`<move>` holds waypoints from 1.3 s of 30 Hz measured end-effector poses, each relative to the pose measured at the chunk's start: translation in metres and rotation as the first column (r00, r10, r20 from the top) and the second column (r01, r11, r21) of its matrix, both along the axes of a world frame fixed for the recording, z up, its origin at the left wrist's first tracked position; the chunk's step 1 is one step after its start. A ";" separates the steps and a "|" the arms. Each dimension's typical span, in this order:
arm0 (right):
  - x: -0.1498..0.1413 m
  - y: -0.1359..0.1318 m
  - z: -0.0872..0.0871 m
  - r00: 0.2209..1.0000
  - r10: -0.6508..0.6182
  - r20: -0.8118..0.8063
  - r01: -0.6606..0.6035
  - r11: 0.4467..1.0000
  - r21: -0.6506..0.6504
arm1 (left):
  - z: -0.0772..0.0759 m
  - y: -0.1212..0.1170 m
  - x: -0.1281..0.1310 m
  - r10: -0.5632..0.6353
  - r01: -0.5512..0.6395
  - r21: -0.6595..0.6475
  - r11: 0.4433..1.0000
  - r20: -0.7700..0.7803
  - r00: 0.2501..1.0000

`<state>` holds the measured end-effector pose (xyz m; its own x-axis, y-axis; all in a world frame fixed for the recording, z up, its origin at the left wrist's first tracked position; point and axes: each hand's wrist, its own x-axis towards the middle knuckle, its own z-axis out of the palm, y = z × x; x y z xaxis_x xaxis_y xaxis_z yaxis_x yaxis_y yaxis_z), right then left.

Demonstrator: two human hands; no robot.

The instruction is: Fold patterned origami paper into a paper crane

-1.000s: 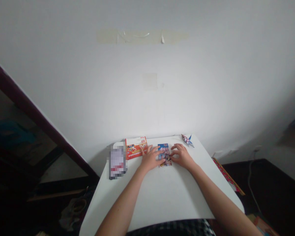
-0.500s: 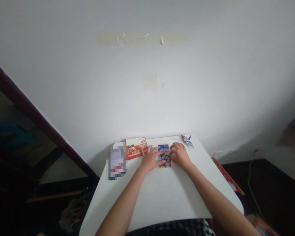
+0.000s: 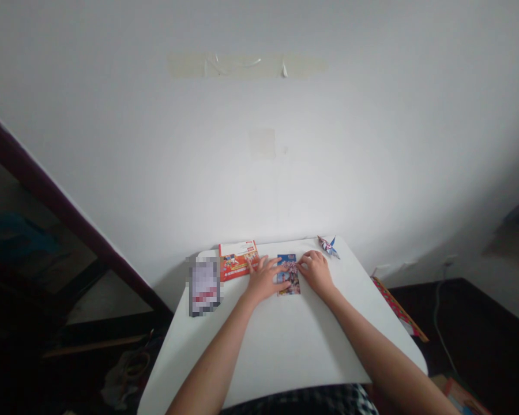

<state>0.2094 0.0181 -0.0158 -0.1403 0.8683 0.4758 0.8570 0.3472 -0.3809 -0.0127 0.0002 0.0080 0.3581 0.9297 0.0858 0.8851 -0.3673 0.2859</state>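
A small picture card (image 3: 292, 281), printed in blue and pink, lies on the white table in front of me. Spread out flat, my left hand (image 3: 263, 278) rests its fingertips on the card's left side, while its outer fingers touch the edge of a red and white printed booklet or packet (image 3: 233, 266). On the other side, my right hand (image 3: 315, 271) has its thumb and index finger pinched together at the card's right edge, the other fingers curled. Whether the card is folded or layered there is too small to see.
A folded paper figure (image 3: 328, 246) sits at the table's far right corner. A blurred-out phone-like object (image 3: 205, 287) lies at the left edge of the white table (image 3: 285, 346). The wall (image 3: 268, 190) stands directly behind, and a dark-framed panel (image 3: 69, 202) leans left.
My right hand has shifted slightly left, and its fingers have drawn together into a pinch at the card's right edge. The left hand stays flat in place.
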 end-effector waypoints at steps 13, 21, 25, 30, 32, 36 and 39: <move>0.023 0.000 -0.007 0.958 0.233 -0.166 -0.241 0.970 -0.031 | -0.003 0.001 -0.001 0.009 -0.009 0.003 1.000 0.031 0.999; 0.019 0.005 -0.008 0.978 0.154 -0.141 -0.160 0.986 -0.035 | -0.003 0.001 -0.001 0.013 -0.013 -0.002 1.000 0.018 1.000; 0.015 0.008 -0.007 0.991 0.071 -0.117 -0.076 0.996 -0.037 | -0.003 0.002 -0.001 0.010 -0.010 0.002 1.000 0.012 1.000; 0.008 0.008 -0.004 0.997 -0.009 -0.081 0.006 0.999 -0.037 | -0.001 0.002 -0.001 0.002 -0.002 -0.014 1.000 0.008 1.000; 0.006 0.008 -0.003 0.997 -0.028 -0.069 0.026 0.999 -0.032 | -0.001 0.001 -0.001 0.001 -0.001 -0.015 1.000 -0.002 1.000; 0.004 0.008 -0.005 0.997 -0.067 -0.044 0.066 0.998 -0.012 | 0.000 0.001 -0.001 -0.003 0.003 -0.017 1.000 -0.003 1.000; 0.003 0.009 -0.008 0.995 -0.087 -0.048 0.087 0.996 0.006 | -0.001 0.002 -0.001 -0.003 0.003 -0.022 1.000 0.002 1.000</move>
